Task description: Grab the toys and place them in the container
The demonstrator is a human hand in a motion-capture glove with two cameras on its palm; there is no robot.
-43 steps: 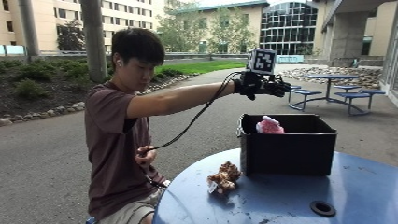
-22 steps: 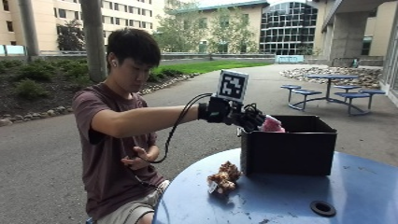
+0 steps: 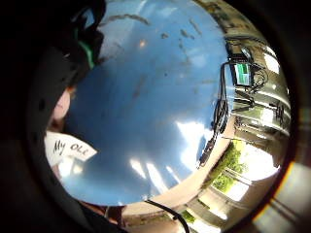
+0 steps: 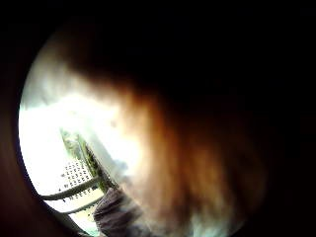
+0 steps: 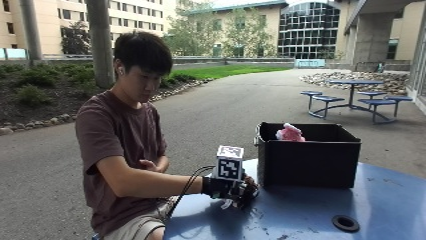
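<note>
My gloved right hand [image 5: 231,190] is down on the blue round table [image 5: 299,220], just left of the black container [image 5: 309,162]. Its fingers curl over the brown plush toy [image 4: 182,163], which is hidden under the hand in the outside view and fills the thumb side palm view with fur. A white paper tag [image 3: 68,148] with handwriting lies beside the palm on the table top [image 3: 155,97]. A pink plush toy [image 5: 290,132] pokes above the container's far rim.
A black round plug [image 5: 345,223] sits in the table right of the hand. The bare left hand [image 5: 158,165] is held at the person's chest. The table edge runs close to the person's lap.
The gloved hand has come down from above the container's rim to the table on the left and now covers the brown toy. The pink toy stays in the container.
</note>
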